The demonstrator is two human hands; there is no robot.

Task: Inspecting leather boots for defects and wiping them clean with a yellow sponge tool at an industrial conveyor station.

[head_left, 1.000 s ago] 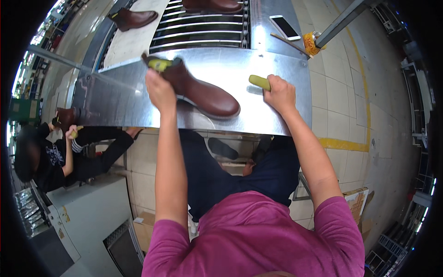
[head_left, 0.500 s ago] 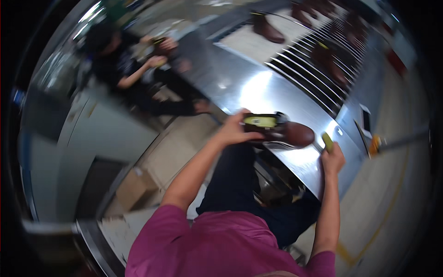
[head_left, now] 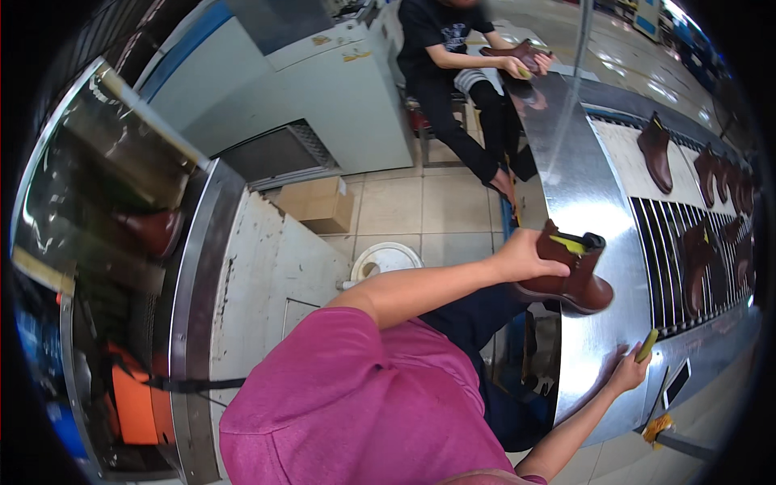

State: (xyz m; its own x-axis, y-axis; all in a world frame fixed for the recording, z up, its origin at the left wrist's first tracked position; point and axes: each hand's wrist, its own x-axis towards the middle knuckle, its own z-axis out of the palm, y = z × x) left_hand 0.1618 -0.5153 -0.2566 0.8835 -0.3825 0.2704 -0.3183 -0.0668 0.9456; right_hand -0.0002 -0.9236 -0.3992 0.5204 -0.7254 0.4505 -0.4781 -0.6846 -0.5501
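A brown leather ankle boot (head_left: pixel 575 284) with a yellow-green lining hangs over the near edge of the metal table. My left hand (head_left: pixel 524 259) grips it by the upper, thumb across its side, and the sole faces down. Lower right, my right hand (head_left: pixel 628 374) is closed around a small yellow-green strip (head_left: pixel 647 345), perhaps a sponge or pad, whose exact kind I cannot tell. This hand is low over the metal table (head_left: pixel 596 202), apart from the boot. My fingers hide the strip's lower end.
Several brown boots stand on the conveyor rack (head_left: pixel 659 250) to the right. A phone (head_left: pixel 677 383) lies by the table's corner. Across the table's far end a person (head_left: pixel 440 56) handles another boot. At left, a machine (head_left: pixel 194 323) has a boot (head_left: pixel 153 230) inside; a carton (head_left: pixel 317 204) and white bucket (head_left: pixel 386 259) sit on the floor.
The view has swung left, bringing the left machine into sight. The boot in my left hand has tilted from showing its opening to more upright. My right hand still holds the strip.
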